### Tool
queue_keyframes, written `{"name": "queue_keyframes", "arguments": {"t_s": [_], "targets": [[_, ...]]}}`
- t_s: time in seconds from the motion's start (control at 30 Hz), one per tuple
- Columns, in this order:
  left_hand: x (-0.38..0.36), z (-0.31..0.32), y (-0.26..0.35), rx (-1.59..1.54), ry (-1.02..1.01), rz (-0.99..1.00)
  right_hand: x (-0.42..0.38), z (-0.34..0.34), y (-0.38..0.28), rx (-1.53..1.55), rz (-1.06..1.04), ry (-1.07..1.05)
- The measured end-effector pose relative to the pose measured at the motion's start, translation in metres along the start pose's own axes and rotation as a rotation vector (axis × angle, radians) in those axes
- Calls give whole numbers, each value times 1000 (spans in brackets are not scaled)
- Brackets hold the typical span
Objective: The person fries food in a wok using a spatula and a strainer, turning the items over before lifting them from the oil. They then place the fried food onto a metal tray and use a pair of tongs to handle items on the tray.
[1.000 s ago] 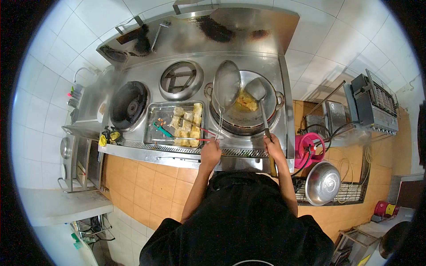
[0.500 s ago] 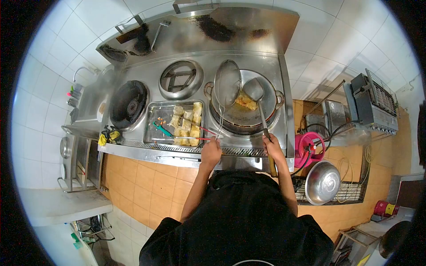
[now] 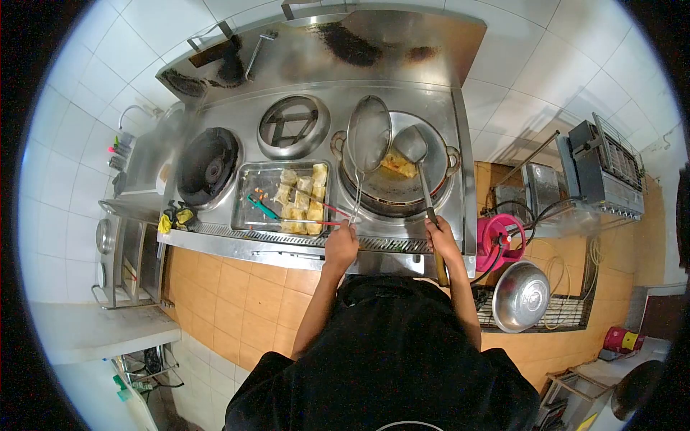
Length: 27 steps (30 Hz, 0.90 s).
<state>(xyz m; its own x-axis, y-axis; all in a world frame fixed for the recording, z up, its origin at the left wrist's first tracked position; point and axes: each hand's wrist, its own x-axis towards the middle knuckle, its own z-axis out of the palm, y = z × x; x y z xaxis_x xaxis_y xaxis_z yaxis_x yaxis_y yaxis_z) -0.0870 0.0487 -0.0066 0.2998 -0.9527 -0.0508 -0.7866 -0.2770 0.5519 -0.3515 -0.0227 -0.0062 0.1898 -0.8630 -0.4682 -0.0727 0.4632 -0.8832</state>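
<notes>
My left hand (image 3: 341, 248) is closed around the handle of a wire-mesh strainer (image 3: 369, 134), whose round head hangs over the left side of the wok. My right hand (image 3: 441, 237) grips the long wooden handle of a ladle (image 3: 412, 144). The ladle's bowl is inside the wok (image 3: 388, 188), against a browned, folded piece of food (image 3: 399, 165) in shallow oil. Left of the wok sits a metal tray (image 3: 241, 183) with several pale rolls (image 3: 302, 198). A teal-handled utensil (image 3: 263, 208) and thin red sticks (image 3: 334, 210) lie across the tray, the sticks reaching close to my left hand.
A blackened wok burner (image 3: 208, 167) and a ring-shaped pan stand (image 3: 293, 128) are on the stove. Yellow-black gloves or cloths (image 3: 177, 219) lie at its left corner. To the right stand a pink gas cylinder collar (image 3: 501, 238), a metal basin (image 3: 522, 296) and a portable grill (image 3: 607, 169).
Almost nothing differs. Both hands keep their hold, and the strainer, ladle and food stay in place; the view has shifted very slightly.
</notes>
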Motion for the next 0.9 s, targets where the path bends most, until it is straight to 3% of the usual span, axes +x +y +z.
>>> {"name": "queue_keyframes", "arguments": {"t_s": [0.9], "targets": [[-1, -5, 4, -20, -27, -23, -1, 1, -1, 34, -20, 3]]}}
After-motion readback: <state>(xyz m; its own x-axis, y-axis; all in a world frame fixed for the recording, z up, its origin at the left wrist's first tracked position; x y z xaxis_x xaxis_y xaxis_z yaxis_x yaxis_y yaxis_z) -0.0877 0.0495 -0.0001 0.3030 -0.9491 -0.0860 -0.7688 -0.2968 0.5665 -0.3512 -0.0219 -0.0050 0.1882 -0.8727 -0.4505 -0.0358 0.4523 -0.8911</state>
